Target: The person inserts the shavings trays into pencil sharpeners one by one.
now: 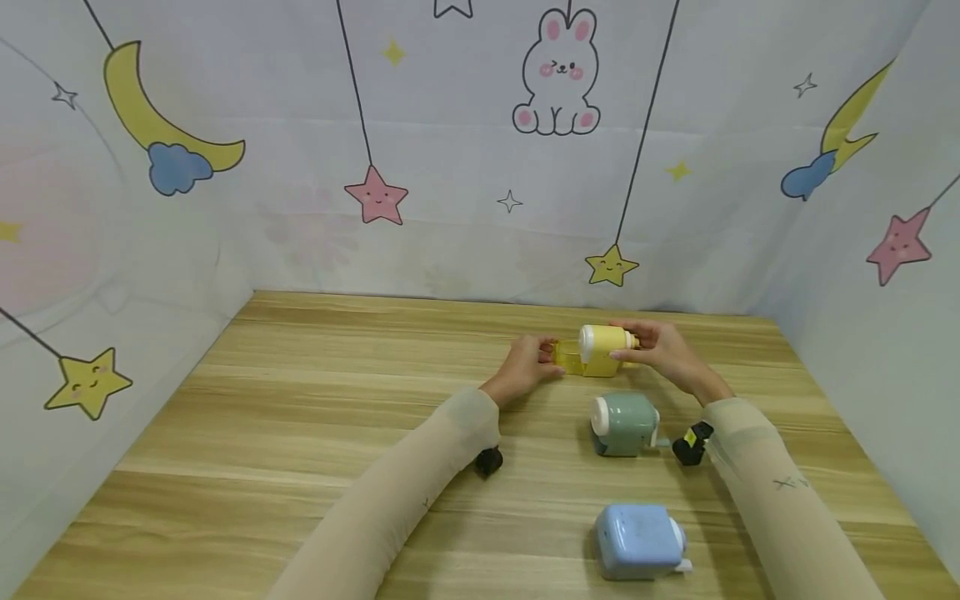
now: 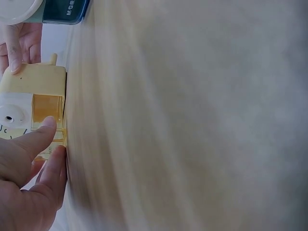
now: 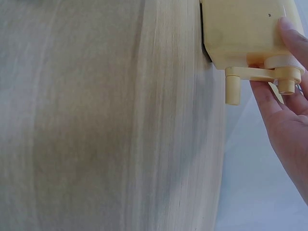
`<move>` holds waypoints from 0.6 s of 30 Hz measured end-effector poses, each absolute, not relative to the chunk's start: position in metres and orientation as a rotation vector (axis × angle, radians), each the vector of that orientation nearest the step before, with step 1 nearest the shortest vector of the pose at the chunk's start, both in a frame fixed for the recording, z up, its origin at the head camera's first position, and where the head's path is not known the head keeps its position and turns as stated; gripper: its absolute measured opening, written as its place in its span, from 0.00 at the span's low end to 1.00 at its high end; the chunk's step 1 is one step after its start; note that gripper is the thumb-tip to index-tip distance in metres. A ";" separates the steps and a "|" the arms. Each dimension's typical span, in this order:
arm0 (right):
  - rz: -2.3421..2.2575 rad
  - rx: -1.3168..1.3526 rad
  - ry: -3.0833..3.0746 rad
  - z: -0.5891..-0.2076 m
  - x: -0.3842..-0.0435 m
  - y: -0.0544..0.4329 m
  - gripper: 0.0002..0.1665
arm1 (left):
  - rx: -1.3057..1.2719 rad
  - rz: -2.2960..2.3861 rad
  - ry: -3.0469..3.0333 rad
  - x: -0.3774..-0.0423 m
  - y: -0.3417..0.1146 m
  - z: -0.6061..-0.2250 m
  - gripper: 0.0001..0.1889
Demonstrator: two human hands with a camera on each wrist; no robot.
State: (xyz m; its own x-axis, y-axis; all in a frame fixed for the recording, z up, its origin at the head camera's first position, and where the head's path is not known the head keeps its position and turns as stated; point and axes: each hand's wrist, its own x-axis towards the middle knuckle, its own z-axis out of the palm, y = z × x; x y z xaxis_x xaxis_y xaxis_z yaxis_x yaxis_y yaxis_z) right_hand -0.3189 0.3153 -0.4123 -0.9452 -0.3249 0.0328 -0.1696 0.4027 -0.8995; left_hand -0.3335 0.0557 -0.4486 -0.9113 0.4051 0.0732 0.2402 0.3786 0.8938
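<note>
A yellow hand-crank pencil sharpener stands toward the back of the table, right of centre. Its clear amber shavings drawer sticks out on the left, partly out of the body. My left hand pinches the outer end of that drawer; in the left wrist view the thumb lies on its near side and the fingers on the far side. From the right, my right hand grips the sharpener body around the crank end. The crank handle shows below the fingers in the right wrist view.
A green crank sharpener stands just in front of the yellow one, between the forearms. Nearer the front is a blue sharpener. Printed cloth walls enclose the wooden table at the back and sides.
</note>
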 end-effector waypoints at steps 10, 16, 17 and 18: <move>-1.573 -0.443 2.509 -0.412 -0.318 0.318 0.37 | 0.603 1.543 2.475 -0.334 0.060 -0.447 0.29; -1.571 -0.441 2.503 -0.413 -0.320 0.315 0.38 | 0.575 1.537 2.493 -0.335 0.059 -0.448 0.29; -1.570 -0.438 2.505 -0.413 -0.320 0.315 0.38 | 0.574 1.537 2.492 -0.335 0.059 -0.448 0.29; -1.568 -0.436 2.507 -0.413 -0.320 0.315 0.38 | 0.572 1.539 2.492 -0.336 0.059 -0.449 0.29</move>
State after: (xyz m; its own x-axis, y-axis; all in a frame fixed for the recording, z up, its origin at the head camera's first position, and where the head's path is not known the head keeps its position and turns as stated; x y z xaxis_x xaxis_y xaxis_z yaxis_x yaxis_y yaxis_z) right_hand -0.3201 0.3147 -0.4128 -0.9460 -0.3233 0.0247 -0.1636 0.4101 -0.8972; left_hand -0.3357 0.0592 -0.4485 -0.9147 0.3988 0.0656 0.2374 0.3987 0.8858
